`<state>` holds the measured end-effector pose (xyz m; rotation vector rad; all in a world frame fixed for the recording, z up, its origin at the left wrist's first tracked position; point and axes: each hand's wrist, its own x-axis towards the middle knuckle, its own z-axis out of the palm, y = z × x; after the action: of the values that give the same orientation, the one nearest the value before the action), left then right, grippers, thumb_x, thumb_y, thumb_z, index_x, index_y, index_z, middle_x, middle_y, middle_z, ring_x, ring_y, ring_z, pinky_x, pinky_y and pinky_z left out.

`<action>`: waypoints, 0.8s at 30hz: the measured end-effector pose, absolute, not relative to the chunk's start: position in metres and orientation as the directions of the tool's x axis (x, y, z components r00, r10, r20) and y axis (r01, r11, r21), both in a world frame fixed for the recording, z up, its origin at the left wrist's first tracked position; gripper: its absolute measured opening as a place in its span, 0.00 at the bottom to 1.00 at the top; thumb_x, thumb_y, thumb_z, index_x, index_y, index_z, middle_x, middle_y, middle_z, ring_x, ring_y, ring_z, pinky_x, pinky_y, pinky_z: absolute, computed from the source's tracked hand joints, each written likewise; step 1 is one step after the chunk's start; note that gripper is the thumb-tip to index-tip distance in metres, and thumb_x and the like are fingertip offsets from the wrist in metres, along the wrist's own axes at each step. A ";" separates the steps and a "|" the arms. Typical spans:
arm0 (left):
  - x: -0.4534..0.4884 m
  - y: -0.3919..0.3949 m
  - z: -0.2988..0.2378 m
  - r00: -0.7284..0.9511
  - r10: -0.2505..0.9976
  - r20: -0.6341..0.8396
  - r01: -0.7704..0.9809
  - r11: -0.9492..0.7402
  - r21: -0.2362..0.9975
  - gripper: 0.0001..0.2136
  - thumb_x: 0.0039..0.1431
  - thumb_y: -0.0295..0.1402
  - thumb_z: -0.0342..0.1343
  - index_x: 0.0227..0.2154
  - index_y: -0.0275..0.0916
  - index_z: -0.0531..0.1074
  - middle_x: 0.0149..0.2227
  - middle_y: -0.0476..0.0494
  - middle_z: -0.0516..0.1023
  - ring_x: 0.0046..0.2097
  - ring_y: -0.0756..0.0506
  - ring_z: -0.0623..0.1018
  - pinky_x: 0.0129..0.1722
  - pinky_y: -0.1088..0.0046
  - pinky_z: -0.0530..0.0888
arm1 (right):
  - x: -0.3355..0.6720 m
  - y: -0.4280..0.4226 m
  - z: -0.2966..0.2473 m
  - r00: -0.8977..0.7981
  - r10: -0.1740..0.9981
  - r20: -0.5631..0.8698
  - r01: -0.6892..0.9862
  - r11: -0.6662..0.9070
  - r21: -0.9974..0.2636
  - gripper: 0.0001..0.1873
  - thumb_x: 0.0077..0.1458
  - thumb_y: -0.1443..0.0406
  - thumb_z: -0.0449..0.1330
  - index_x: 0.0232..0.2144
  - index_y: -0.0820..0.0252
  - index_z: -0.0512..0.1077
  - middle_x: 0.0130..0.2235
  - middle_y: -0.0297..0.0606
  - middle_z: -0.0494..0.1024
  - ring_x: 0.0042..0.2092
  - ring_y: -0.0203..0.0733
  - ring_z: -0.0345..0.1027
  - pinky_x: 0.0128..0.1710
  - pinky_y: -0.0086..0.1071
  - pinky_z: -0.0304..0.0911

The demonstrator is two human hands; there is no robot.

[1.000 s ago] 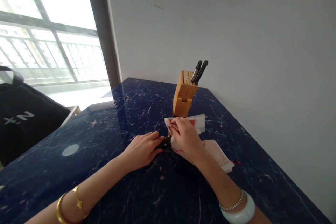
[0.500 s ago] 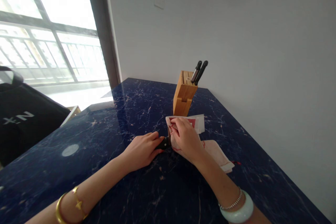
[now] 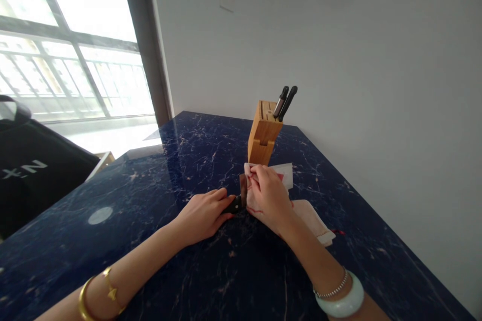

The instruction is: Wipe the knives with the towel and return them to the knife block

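My left hand (image 3: 205, 213) is closed round the black handle (image 3: 236, 204) of a broad knife lying on the dark blue marble table (image 3: 158, 195). Its wide blade (image 3: 243, 189) stands on edge beside my right hand (image 3: 268, 196). The fingers of my right hand pinch a white cloth with red marks (image 3: 253, 173) against the blade. More of the cloth (image 3: 314, 220) trails on the table behind my right wrist.
A wooden knife block (image 3: 262, 135) with two black-handled knives (image 3: 285, 101) stands just beyond my hands, near the grey wall. A black bag (image 3: 30, 175) sits off the table's left side, below a large window. A round pale spot (image 3: 100, 215) shows on the table's left.
My right hand has slid the cloth a little to the right and upward along the blade, uncovering the blade's near edge. My left hand stays on the handle.
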<state>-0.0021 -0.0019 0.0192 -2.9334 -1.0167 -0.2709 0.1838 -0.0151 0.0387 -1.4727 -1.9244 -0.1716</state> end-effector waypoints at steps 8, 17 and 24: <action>-0.002 -0.001 0.019 0.772 0.610 0.177 0.616 -0.787 0.025 0.16 0.61 0.39 0.41 0.49 0.41 0.62 0.35 0.44 0.68 0.37 0.44 0.72 0.32 0.71 0.69 | 0.180 -0.016 0.038 -0.137 0.791 0.597 0.878 0.375 -0.296 0.07 0.55 0.71 0.47 0.34 0.60 0.64 0.36 0.42 0.70 0.41 0.43 0.63 0.41 0.36 0.59; -0.002 -0.002 0.019 0.778 0.600 0.185 0.608 -0.794 0.015 0.16 0.61 0.39 0.40 0.49 0.41 0.62 0.35 0.45 0.68 0.37 0.44 0.72 0.31 0.71 0.68 | 0.188 -0.012 0.037 -0.030 0.797 0.604 0.913 0.267 -0.308 0.06 0.54 0.72 0.48 0.31 0.60 0.63 0.34 0.42 0.70 0.38 0.45 0.63 0.38 0.37 0.60; -0.002 -0.003 0.021 0.777 0.602 0.185 0.612 -0.791 0.007 0.17 0.61 0.40 0.40 0.49 0.41 0.62 0.34 0.45 0.68 0.35 0.45 0.72 0.29 0.72 0.68 | 0.176 -0.017 0.037 -0.169 0.791 0.587 0.898 0.369 -0.239 0.06 0.55 0.71 0.47 0.32 0.60 0.63 0.34 0.42 0.69 0.39 0.44 0.62 0.39 0.36 0.59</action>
<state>-0.0023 -0.0027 0.0205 -2.9106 -0.9948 -0.2744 0.1764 -0.0171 0.0373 -1.4554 -1.9914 -0.2135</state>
